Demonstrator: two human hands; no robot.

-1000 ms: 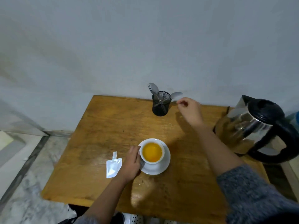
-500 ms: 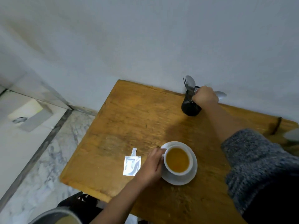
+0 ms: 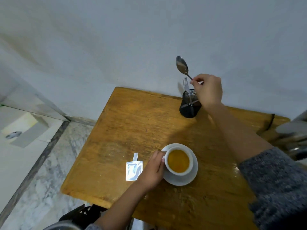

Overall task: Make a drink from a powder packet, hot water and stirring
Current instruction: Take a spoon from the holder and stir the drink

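Right hand (image 3: 208, 90) pinched on spoon (image 3: 182, 67) handle, raised above black mesh holder (image 3: 189, 105) at far table (image 3: 126, 127) edge by the pale wall (image 3: 116, 39); fork (image 3: 186, 85) standing inside. Left hand (image 3: 152, 171) closed on white cup (image 3: 178, 161) of orange drink, on saucer (image 3: 186, 179). Opened silver packet (image 3: 133, 170) flat just left, near the front-left edge. Bare wood between holder and cup. Marble floor (image 3: 41, 171) off left edge.

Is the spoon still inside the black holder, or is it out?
Out: the right hand holds the spoon by its handle above the black mesh holder.
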